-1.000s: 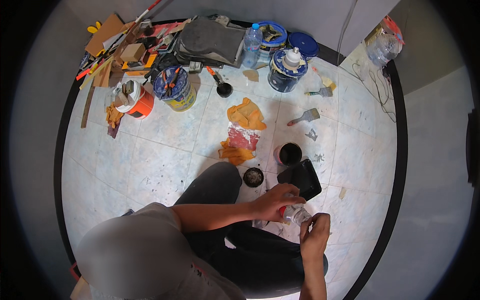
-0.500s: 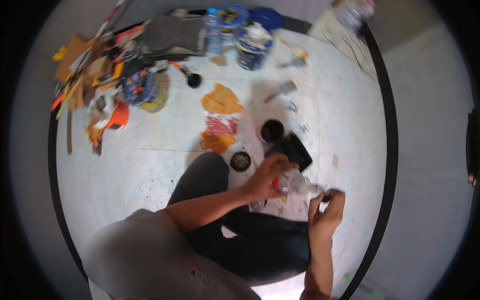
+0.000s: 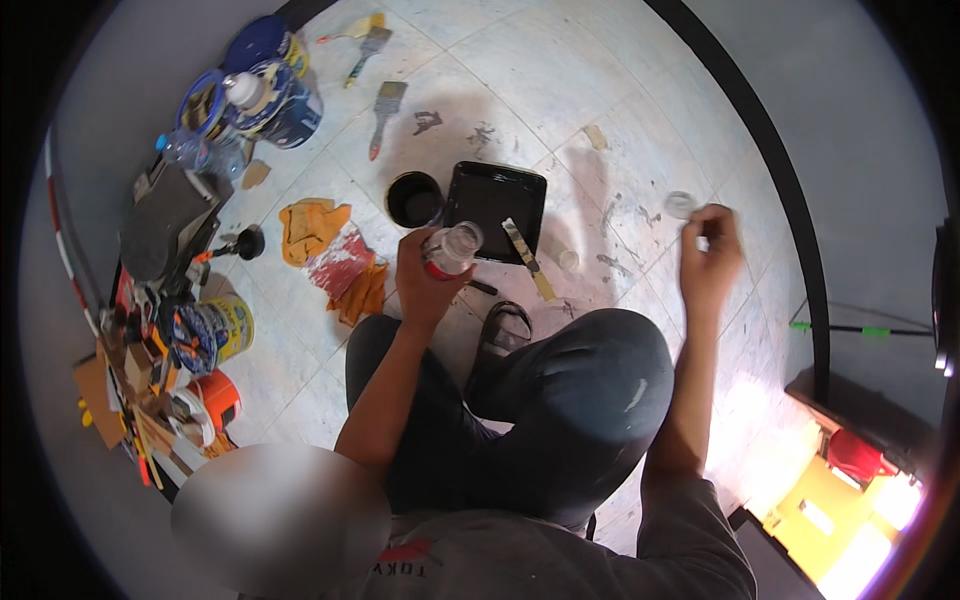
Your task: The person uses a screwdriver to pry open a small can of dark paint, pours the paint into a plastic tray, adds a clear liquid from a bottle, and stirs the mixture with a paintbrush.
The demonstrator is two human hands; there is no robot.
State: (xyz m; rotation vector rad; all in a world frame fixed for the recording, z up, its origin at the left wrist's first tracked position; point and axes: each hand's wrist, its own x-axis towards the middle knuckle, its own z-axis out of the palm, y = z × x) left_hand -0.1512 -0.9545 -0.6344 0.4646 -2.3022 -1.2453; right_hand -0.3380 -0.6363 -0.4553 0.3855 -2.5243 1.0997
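My left hand (image 3: 420,285) is wrapped round a clear bottle (image 3: 455,246) with a red band, its uncapped mouth tilted up and to the right. Well off to the right, my right hand (image 3: 712,240) has its thumb and fingers pinched together at the edge of a clear round cap (image 3: 680,205). Just beyond the bottle lie a black paint tray (image 3: 500,190) and an open can of dark paint (image 3: 414,199). A flat stick with a dark-smeared end (image 3: 528,258) rests across the tray's near edge.
Two paintbrushes (image 3: 387,112) (image 3: 370,50) lie farther off. Left of the can are orange rags (image 3: 315,230) and a red-and-white cloth (image 3: 340,262). Paint buckets (image 3: 290,110), a water bottle (image 3: 185,150) and tools crowd the left side. My knees are close below the tray.
My right hand has moved away from the bottle's mouth, out to the right, with the clear cap. The bottle stays in my left hand. The view has turned to the right.
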